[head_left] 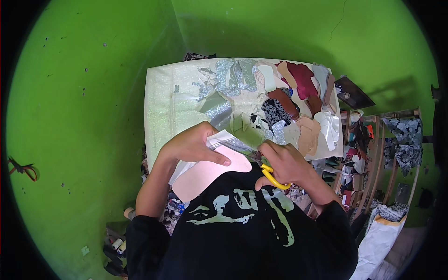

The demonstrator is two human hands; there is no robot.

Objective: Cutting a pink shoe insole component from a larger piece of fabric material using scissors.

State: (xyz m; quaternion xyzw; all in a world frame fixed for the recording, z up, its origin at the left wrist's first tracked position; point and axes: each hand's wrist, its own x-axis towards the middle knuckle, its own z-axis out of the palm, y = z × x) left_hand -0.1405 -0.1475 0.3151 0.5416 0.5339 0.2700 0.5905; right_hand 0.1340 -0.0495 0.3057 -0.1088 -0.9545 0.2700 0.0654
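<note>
My left hand (192, 143) is closed on a pale pink sole-shaped piece (210, 175), its thumb lying on top. Against this piece lies a silvery-white sheet (218, 138) that sticks out past its far edge, gripped together with it. In my right hand (288, 164) is a pair of scissors with yellow handles (276, 182). The scissor blades lie along the sheet beside the pink piece's far edge; how wide they are apart is hard to make out. Both hands are in front of my chest, over the near edge of the table.
A pale table (161, 105) carries silver glitter scraps (224, 74), a glittery silver sheet (217, 108), brown pieces (283, 102), dark red material (301, 79) and tan sole shapes (307, 133). On the right stands a wooden rack (373, 158) with scraps. Green walls surround the table.
</note>
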